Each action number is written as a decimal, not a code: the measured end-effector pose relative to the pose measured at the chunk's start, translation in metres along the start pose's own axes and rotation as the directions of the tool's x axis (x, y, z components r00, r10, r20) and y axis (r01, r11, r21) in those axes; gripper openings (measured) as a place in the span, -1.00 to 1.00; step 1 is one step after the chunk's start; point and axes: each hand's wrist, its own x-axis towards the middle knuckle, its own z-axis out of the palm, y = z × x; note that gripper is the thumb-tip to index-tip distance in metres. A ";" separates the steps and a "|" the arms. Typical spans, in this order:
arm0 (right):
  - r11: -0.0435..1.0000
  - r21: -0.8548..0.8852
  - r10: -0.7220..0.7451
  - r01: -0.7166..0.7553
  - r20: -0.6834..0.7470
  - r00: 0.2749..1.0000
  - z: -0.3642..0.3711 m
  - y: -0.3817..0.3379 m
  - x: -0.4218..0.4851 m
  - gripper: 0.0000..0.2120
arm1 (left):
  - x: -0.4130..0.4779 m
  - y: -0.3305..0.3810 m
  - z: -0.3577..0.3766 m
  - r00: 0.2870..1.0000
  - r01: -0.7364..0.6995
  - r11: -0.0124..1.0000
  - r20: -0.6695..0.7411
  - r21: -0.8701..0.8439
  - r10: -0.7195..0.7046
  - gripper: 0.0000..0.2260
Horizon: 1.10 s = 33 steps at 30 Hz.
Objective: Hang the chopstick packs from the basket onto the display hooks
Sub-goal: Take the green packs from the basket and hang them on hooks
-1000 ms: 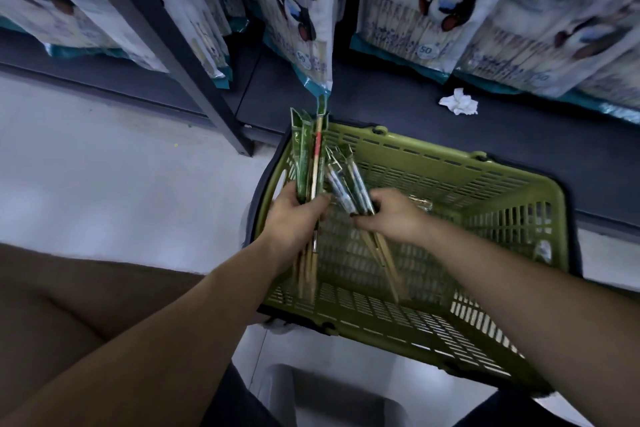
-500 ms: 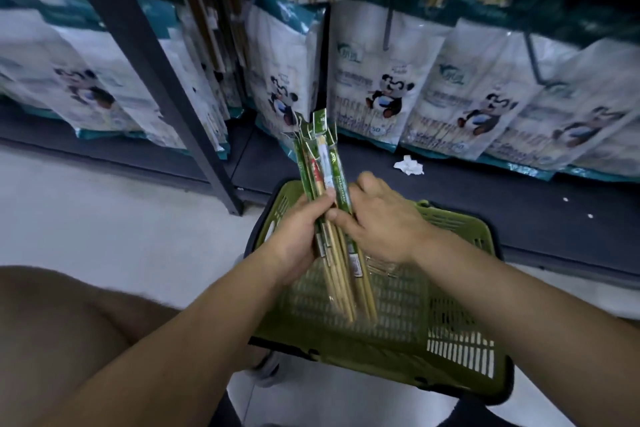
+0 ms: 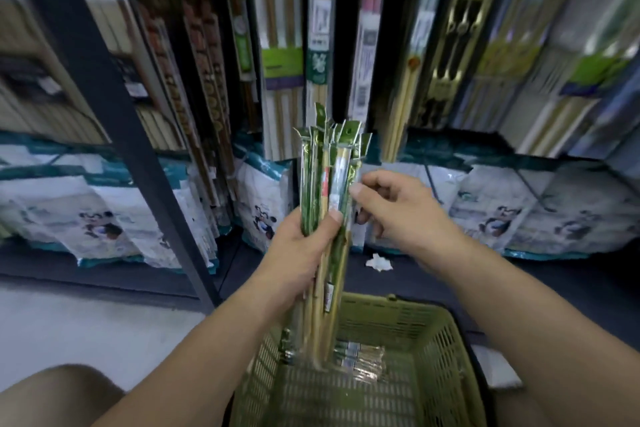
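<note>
Green-wrapped bamboo chopstick packs stand upright as a bundle, clamped in the left hand above the olive plastic basket. The right hand pinches the outermost pack's edge with curled fingertips, apparently singling one out. Next, its punched header needs threading onto a display hook; none shows clearly.

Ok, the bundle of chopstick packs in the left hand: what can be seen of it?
The bundle of chopstick packs is several long, narrow sleeves of glossy green plastic with pale, bamboo-looking sticks inside and a red-and-white label. Punched hang tabs fan out at the top. It stands nearly upright, lower ends over the basket. The left hand grips its middle, thumb across the front; the right hand touches its right edge with a fingertip.
</note>
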 end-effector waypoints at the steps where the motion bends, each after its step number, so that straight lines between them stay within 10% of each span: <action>1: 0.999 0.030 -0.015 0.016 -0.045 0.999 -0.004 -0.009 0.003 -0.88 | 0.002 0.011 0.004 0.998 -0.062 0.998 0.009 0.027 0.061 -0.70; 14: 0.938 0.235 -0.187 0.254 -0.273 0.944 -0.067 -0.103 0.023 -0.97 | 0.038 0.123 0.049 0.903 -0.430 0.892 0.082 0.142 0.422 -0.72; 33: 0.875 0.201 -0.211 0.440 -0.661 0.721 -0.114 -0.131 0.082 -0.74 | 0.082 0.136 0.069 0.893 -0.443 0.891 -0.043 0.103 0.448 -0.61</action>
